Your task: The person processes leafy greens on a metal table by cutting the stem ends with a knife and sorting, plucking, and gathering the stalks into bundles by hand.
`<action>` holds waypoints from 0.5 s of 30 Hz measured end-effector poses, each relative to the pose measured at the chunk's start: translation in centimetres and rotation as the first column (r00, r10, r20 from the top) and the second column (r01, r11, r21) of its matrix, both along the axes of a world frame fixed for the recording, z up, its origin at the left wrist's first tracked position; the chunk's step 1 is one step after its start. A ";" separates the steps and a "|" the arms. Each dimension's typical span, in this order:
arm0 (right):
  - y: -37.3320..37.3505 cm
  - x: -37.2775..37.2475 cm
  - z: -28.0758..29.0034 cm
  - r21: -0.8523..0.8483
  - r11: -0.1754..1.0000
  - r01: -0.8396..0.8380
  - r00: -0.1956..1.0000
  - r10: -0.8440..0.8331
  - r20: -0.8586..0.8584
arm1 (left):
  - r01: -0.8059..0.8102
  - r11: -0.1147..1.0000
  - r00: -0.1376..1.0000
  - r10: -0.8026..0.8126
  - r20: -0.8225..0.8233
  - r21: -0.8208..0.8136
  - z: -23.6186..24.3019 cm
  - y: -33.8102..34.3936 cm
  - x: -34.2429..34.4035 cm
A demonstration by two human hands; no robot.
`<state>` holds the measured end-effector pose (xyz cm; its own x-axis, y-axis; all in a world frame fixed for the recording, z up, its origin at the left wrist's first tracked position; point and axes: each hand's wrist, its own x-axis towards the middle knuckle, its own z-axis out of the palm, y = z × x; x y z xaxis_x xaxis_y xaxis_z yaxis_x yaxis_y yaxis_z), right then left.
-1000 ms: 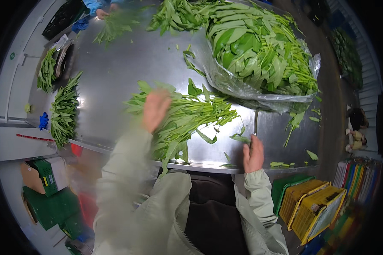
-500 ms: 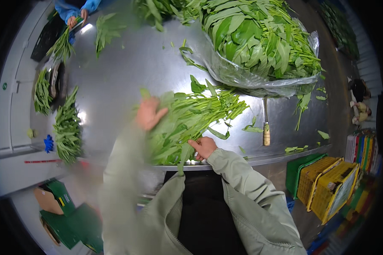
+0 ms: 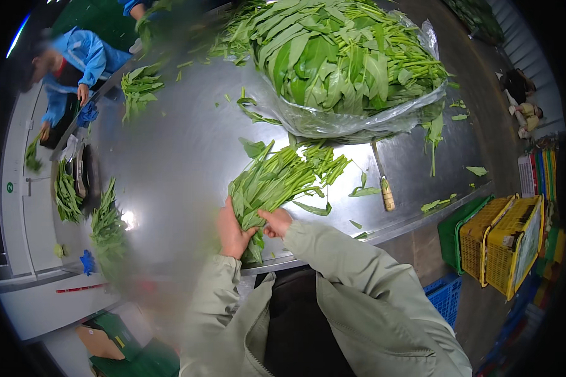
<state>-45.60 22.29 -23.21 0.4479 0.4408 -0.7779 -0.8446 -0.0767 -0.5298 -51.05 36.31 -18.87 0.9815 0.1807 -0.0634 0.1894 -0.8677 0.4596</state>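
A loose bunch of water spinach (image 3: 273, 182) lies on the steel table, leaves toward me and cut stems pointing to the far right. My left hand (image 3: 234, 232) cups its leafy end from the left, thumb in front and fingers partly hidden by leaves. On the near right side, my right hand (image 3: 277, 223) has its fingers closed on some of the leaves. Beyond the bunch stands a big heap of water spinach (image 3: 352, 56) in a clear plastic bag (image 3: 358, 122). To the right rests a knife (image 3: 387, 191) with a wooden handle, its blade running toward the bag.
More water spinach bundles (image 3: 109, 229) lie along the table's left side, near a blue crumpled item (image 3: 87, 262). At the far left a person in blue sleeves (image 3: 85, 56) handles greens. Yellow crates (image 3: 512, 248) and a green crate (image 3: 459, 232) stand right of the table edge.
My left hand has come down and nearer, from above the leaves to their left side. The bunch is gathered more tightly. The view has shifted, showing more of the person at far left.
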 end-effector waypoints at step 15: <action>-20.3 -2.7 1.6 0.017 1.000 0.002 0.975 -0.006 0.221 | 0.285 0.902 0.956 -0.293 -0.028 0.325 8.6 1.5 1.9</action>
<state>-48.28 1.99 -21.62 0.6097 0.4503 -0.6523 -0.7070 -0.0632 -0.7044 -49.17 37.84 -10.28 0.9942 -0.1041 -0.0282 -0.0989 -0.9842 0.1469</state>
